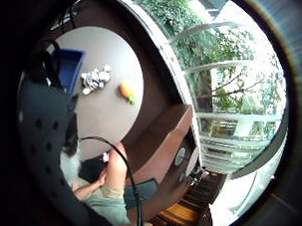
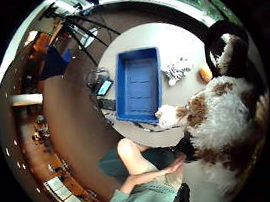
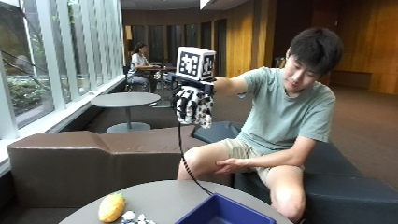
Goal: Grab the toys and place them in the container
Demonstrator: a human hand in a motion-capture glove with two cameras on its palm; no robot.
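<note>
Outside, I see my right hand [image 3: 193,106] raised high above the table [image 3: 163,196], fingers wrapped around a plush dog [image 3: 198,112]; it looks soft and light, so a squeeze round its body should do. Thumb-side, the dog [image 2: 223,119] fills the palm, well above the blue container [image 2: 139,85]. Little-finger side, a zebra [image 1: 95,79] and a carrot [image 1: 126,91] lie on the table beside the container, equally squashy I judge.

Daylight's pouring in through the big windows [image 3: 37,60] on my feed, and the glass blows out white in the palm views. The room's back stays dim and warm. The desk [image 3: 168,196] is evenly lit, shadows soft. Palm views bend hard at the edges.
</note>
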